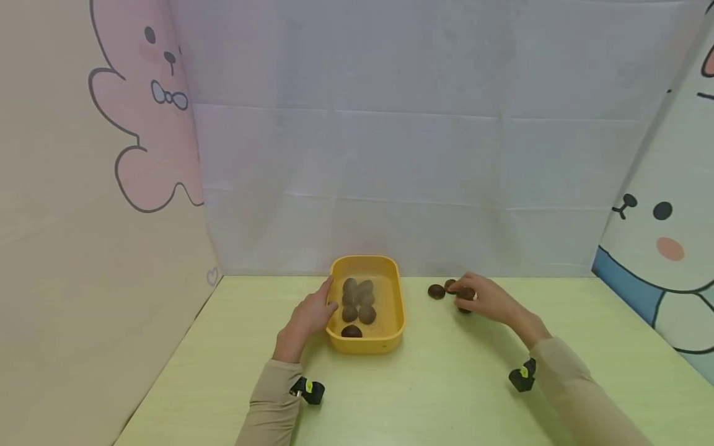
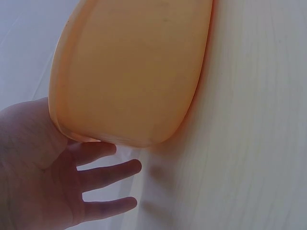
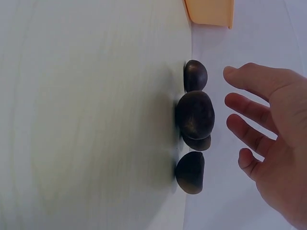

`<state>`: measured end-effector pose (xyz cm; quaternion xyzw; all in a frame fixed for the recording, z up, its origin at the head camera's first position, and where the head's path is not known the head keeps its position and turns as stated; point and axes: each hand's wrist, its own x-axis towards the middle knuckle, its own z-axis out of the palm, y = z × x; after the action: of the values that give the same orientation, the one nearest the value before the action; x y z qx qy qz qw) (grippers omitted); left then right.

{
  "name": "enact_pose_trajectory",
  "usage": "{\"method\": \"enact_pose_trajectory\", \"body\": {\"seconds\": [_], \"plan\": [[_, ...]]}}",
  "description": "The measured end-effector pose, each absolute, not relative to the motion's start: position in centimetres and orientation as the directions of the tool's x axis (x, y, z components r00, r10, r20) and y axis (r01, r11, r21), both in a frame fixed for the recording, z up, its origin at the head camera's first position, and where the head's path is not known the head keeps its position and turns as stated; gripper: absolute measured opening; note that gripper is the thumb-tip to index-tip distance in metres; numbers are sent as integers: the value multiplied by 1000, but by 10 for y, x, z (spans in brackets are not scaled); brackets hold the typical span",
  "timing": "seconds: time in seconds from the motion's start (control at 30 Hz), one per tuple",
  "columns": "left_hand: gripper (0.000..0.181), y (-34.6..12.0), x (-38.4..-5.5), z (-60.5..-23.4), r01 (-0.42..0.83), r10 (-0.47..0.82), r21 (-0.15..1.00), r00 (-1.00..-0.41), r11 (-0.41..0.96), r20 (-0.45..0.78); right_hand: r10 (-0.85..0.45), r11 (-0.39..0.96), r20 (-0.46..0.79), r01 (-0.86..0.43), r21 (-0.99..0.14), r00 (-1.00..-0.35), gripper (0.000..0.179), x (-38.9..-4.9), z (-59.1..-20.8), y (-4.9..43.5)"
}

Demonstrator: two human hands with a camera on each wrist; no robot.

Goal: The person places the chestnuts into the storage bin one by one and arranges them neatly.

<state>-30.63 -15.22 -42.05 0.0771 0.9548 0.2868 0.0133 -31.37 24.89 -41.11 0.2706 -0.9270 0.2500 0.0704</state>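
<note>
A yellow plastic basin (image 1: 365, 345) stands at the back of the table, with several dark brown chestnuts (image 1: 366, 314) inside. At its left wall, my left hand (image 1: 308, 316) grips the rim, thumb inside. In the left wrist view the other fingers of that left hand (image 2: 48, 167) spread outside the basin wall (image 2: 129, 72). To the right of the basin, my right hand (image 1: 491, 300) hovers over a small group of loose chestnuts (image 1: 436, 291). The right wrist view shows the right hand (image 3: 283, 115) with parted, slightly bent fingers, a gap away from these chestnuts (image 3: 195, 115).
The pale yellow-green table (image 1: 446, 390) ends at a white cloth backdrop (image 1: 418, 155). Cartoon-printed panels (image 1: 156, 124) flank both sides. A small black camera (image 1: 312, 391) is on the left wrist, another camera (image 1: 522, 376) on the right.
</note>
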Motion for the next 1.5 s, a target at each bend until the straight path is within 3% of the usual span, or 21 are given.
{"method": "enact_pose_trajectory", "body": {"seconds": [0.4,0.87,1.07,1.5], "plan": [[65,-153,-306,-421,139,158,562,-987,815,15,-456,744,258,-524,-416,-852,30,-311,-425,266],[65,-153,-306,-421,139,157,569,-987,810,17,-428,820,269,-496,-285,-863,35,-310,-429,267],[65,-153,-306,-421,130,156,573,-988,809,4,-425,812,282,-500,-301,-860,34,-309,-426,260],[65,-153,-308,-422,115,146,572,-989,812,-8,-499,747,361,-602,-281,-788,32,-308,-408,238]]}}
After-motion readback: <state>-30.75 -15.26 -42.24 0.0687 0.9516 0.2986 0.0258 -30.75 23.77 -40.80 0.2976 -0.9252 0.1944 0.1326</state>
